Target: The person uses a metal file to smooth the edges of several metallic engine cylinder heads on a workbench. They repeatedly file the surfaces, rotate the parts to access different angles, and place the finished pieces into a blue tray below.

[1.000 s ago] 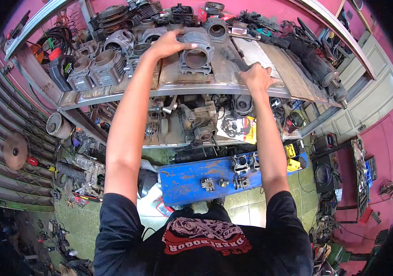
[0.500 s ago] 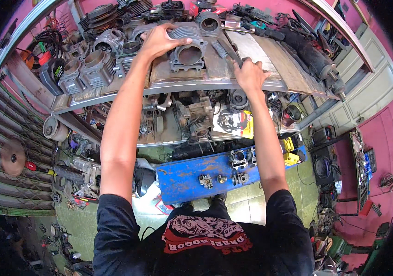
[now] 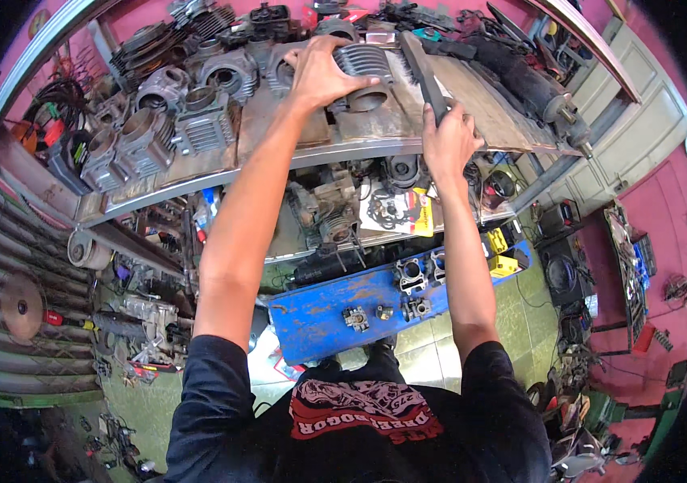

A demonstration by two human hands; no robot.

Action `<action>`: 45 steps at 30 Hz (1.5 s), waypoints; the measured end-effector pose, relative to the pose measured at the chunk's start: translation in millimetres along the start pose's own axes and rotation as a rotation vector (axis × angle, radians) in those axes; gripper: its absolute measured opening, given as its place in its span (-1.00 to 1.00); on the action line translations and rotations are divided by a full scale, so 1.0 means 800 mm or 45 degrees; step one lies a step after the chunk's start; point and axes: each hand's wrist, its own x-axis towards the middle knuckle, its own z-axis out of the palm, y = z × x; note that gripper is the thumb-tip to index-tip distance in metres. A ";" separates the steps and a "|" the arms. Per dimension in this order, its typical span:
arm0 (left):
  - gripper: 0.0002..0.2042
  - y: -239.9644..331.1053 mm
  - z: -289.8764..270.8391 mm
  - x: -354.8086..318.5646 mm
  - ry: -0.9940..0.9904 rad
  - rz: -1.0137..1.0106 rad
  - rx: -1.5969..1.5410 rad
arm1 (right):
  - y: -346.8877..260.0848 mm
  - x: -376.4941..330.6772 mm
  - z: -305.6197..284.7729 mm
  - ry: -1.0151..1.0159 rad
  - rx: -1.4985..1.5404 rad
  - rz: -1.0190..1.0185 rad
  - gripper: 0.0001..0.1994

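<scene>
My left hand (image 3: 321, 79) grips a grey finned engine cylinder (image 3: 364, 63) on the upper shelf, thumb across its near side. The cylinder is tipped, with its round sleeve (image 3: 367, 98) facing down toward me. In my right hand (image 3: 449, 146) is a dark-handled brush (image 3: 424, 74), its handle rising from my closed fingers. The brush's pale bristles point left, close to the cylinder's fins; whether they touch cannot be made out.
More cylinders (image 3: 144, 145) crowd the left of the shelf (image 3: 279, 158). A long dark exhaust muffler (image 3: 520, 84) lies at the right. Below stands a blue bench (image 3: 319, 310) bearing small metal parts and a carburetor-like piece (image 3: 355, 319).
My left hand has shifted the cylinder right and tipped it. My right hand has lifted the brush off the shelf, and its handle now stands more upright beside the fins.
</scene>
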 end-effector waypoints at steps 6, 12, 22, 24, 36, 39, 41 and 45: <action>-0.13 0.008 0.021 -0.006 -0.001 0.001 -0.214 | -0.004 -0.027 -0.032 0.199 0.253 -0.139 -0.55; -0.05 -0.031 0.020 -0.035 -0.092 -0.092 -0.432 | -0.038 -0.054 -0.029 0.123 0.162 -0.359 -0.46; -0.04 -0.042 0.038 -0.078 -0.090 -0.209 -0.681 | -0.060 -0.076 -0.036 0.239 0.074 -0.568 -0.45; -0.05 -0.040 0.039 -0.085 -0.071 -0.185 -0.549 | -0.073 -0.071 -0.036 0.266 -0.011 -0.616 -0.46; -0.27 -0.029 0.033 -0.094 -0.037 -0.150 -0.301 | -0.082 -0.106 -0.034 0.268 -0.001 -0.665 -0.43; -0.25 -0.024 0.028 -0.097 -0.078 -0.156 -0.280 | -0.075 -0.109 -0.028 0.236 0.006 -0.674 -0.43; -0.23 -0.030 0.026 -0.097 -0.087 -0.141 -0.325 | -0.070 -0.124 -0.035 0.132 0.039 -0.674 -0.42; -0.19 -0.031 0.028 -0.100 -0.087 -0.120 -0.301 | -0.079 -0.115 -0.056 0.143 0.121 -0.656 -0.42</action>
